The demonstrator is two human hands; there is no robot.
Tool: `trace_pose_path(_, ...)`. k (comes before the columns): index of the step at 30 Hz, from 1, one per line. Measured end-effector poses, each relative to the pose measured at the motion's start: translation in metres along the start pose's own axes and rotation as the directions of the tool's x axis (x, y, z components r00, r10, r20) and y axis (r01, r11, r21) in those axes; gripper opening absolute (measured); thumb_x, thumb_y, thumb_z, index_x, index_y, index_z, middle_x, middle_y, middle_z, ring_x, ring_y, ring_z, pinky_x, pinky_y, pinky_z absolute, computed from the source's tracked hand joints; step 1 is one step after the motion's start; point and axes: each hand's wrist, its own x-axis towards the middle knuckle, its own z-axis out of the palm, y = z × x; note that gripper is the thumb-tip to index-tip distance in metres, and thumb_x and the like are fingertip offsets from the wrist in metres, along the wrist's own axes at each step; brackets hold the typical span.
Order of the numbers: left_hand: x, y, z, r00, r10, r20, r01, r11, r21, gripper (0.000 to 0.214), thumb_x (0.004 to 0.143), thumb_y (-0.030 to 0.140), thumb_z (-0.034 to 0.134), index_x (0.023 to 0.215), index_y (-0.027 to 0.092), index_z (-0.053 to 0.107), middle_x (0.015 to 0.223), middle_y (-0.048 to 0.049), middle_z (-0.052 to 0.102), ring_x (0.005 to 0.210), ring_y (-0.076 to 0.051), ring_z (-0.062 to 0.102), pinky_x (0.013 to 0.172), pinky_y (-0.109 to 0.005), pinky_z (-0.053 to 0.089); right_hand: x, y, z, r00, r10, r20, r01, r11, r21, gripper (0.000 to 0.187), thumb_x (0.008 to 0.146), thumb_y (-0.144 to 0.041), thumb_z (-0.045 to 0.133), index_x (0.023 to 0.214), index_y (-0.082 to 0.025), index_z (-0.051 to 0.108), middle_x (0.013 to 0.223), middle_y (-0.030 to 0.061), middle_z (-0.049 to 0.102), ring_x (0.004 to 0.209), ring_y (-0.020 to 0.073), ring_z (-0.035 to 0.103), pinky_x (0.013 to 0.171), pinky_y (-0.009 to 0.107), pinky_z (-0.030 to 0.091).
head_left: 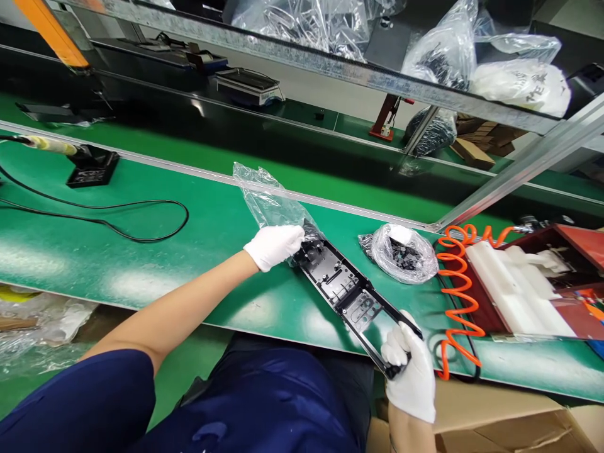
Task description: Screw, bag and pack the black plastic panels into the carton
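A long black plastic housing (352, 292), with ribs, posts and a rectangular opening inside, is held at a slant above the green bench. My right hand (410, 362), in a white glove, is closed around its near right end. At the far left end, my left hand (277, 245), also gloved in white, pinches a clear plastic bag (274, 198) whose edge overlaps the housing. The rest of the bag trails away toward the bench's back rail. Whether the left fingers also grip the housing I cannot tell.
Right of the housing lies an open clear bag of small black parts (404, 255). A coiled orange air hose (455, 302) and a red box (500, 314) with white foam stand farther right. Leftward are a soldering-iron stand (92, 167) and a looped black cable (141, 239). A metal shelf (306, 53) spans overhead.
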Motion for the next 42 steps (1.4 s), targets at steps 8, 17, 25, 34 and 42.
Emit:
trace_pose_path(8, -0.029, 0.051, 0.001, 0.940, 0.341, -0.028, -0.341, 0.927, -0.158, 0.022, 0.094, 0.024, 0.048, 0.087, 0.019, 0.068, 0.075, -0.0031, 0.070, 0.069, -0.016, 0.067, 0.059, -0.026, 0.043, -0.004, 0.011, 0.024, 0.999, -0.038, 0.031, 0.038, 0.999, -0.021, 0.043, 0.067, -0.029, 0.083, 0.101, -0.021, 0.057, 0.055, -0.0142, 0.024, 0.043, 0.0020, 0.022, 0.039, 0.014, 0.024)
trace_pose_path(17, -0.064, 0.108, -0.004, 0.792, 0.604, -0.086, -0.581, 0.704, -0.409, 0.015, 0.086, 0.020, 0.057, 0.077, 0.022, 0.068, 0.080, -0.0012, 0.077, 0.071, -0.018, 0.072, 0.051, -0.029, 0.043, -0.007, 0.033, 0.044, 0.994, -0.111, 0.010, 0.111, 0.990, -0.086, 0.055, 0.076, -0.037, 0.073, 0.126, -0.022, 0.058, 0.054, -0.0122, 0.033, 0.045, 0.0050, 0.031, 0.046, 0.018, 0.034)
trace_pose_path(25, -0.052, 0.114, -0.010, 0.883, 0.448, -0.138, -0.469, 0.843, -0.263, 0.024, 0.094, 0.037, 0.053, 0.092, 0.018, 0.067, 0.083, -0.0076, 0.073, 0.082, -0.024, 0.074, 0.060, -0.032, 0.051, -0.001, 0.048, 0.050, 0.992, -0.121, 0.041, 0.125, 0.985, -0.122, 0.074, 0.073, -0.038, 0.075, 0.140, -0.021, 0.050, 0.052, -0.0112, 0.044, 0.045, 0.0076, 0.040, 0.047, 0.020, 0.036)
trace_pose_path(34, -0.065, 0.106, 0.006, 0.927, 0.349, 0.137, -0.312, 0.921, -0.231, 0.038, 0.096, 0.051, 0.045, 0.097, 0.020, 0.067, 0.092, -0.0087, 0.073, 0.085, -0.030, 0.074, 0.064, -0.038, 0.055, 0.000, 0.050, 0.049, 0.986, -0.152, 0.068, 0.160, 0.978, -0.133, 0.068, 0.082, -0.037, 0.072, 0.144, -0.021, 0.048, 0.050, -0.0128, 0.037, 0.045, 0.0057, 0.034, 0.049, 0.018, 0.037)
trace_pose_path(42, -0.071, 0.121, 0.000, 0.928, 0.359, 0.102, -0.342, 0.927, -0.152, 0.036, 0.093, 0.046, 0.050, 0.100, 0.015, 0.066, 0.089, -0.0127, 0.070, 0.085, -0.036, 0.072, 0.068, -0.047, 0.058, 0.002, 0.053, 0.049, 0.982, -0.177, 0.060, 0.186, 0.958, -0.217, 0.070, 0.082, -0.046, 0.070, 0.144, -0.022, 0.049, 0.121, 0.0076, 0.065, 0.084, 0.0147, 0.063, 0.077, 0.029, 0.054)
